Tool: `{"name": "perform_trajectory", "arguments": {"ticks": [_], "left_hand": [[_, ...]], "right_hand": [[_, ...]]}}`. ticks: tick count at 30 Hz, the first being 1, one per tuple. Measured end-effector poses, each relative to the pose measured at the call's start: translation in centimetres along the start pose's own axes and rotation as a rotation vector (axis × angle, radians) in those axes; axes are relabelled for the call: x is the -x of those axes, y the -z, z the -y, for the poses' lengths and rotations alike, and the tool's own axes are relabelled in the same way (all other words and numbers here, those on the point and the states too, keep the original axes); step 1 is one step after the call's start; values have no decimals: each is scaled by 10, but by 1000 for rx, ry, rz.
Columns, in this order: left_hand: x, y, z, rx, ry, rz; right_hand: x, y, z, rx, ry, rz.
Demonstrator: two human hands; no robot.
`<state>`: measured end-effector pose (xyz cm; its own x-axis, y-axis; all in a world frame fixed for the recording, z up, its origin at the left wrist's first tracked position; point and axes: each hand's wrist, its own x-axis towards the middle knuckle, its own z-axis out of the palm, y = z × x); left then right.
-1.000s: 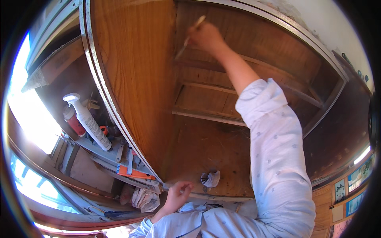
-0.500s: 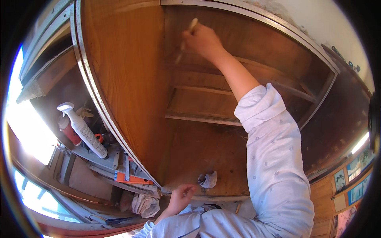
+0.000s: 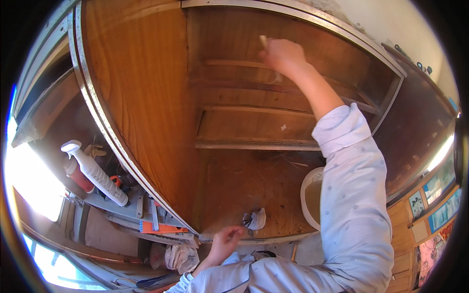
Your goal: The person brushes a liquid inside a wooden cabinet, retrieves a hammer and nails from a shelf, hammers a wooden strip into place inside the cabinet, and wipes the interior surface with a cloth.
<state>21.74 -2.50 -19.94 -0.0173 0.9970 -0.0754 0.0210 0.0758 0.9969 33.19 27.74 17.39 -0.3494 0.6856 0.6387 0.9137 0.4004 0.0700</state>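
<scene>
My right hand [image 3: 286, 56] is closed around a pale-handled tool [image 3: 264, 42], raised before the upper back panel of a wooden cabinet. The handle sticks out above my fist; its lower end is blurred and mostly hidden, so I cannot tell its exact kind. Low in the middle, my left hand [image 3: 225, 244] hovers by the cabinet's front edge, fingers loosely bent and apart, with nothing visible in it. Just beside it, a crumpled grey-white cloth [image 3: 255, 219] lies on the brown cabinet floor [image 3: 244, 188]. A white bucket [image 3: 307, 195] stands partly behind my right sleeve.
A wood-grain sliding door [image 3: 141, 97] covers the cabinet's left part. Left of it, a shelf bears a white spray bottle [image 3: 97, 176], a red bottle [image 3: 78, 175] and several tools. Wooden slats [image 3: 259, 110] cross the cabinet's back. A plastic bag [image 3: 181, 258] sits lower left.
My right hand has moved right and slightly down with the pale-handled tool. The view has shifted, and the white bucket now shows beside my sleeve. My left hand has hardly moved.
</scene>
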Motion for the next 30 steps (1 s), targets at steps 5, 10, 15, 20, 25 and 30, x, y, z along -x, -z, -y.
{"name": "perform_trajectory", "arguments": {"ticks": [5,10,15,20,25,30], "left_hand": [[4,-1,18,-86,4,22],[-5,-8,31,-154,-16,8],[-13,-46,25,7,47,-74],[-22,-93,9,-130,29,23],[-29,-127,9,-26,48,63],[-42,-148,17,-65,60,46]], "right_hand": [[23,8,-3,-335,-14,-4],[31,4,-70,-23,-130,9],[53,-17,-111,-647,55,15],[68,13,-193,-287,-240,52],[79,16,-244,-464,-156,-36],[77,2,-241,-827,32,102]]}}
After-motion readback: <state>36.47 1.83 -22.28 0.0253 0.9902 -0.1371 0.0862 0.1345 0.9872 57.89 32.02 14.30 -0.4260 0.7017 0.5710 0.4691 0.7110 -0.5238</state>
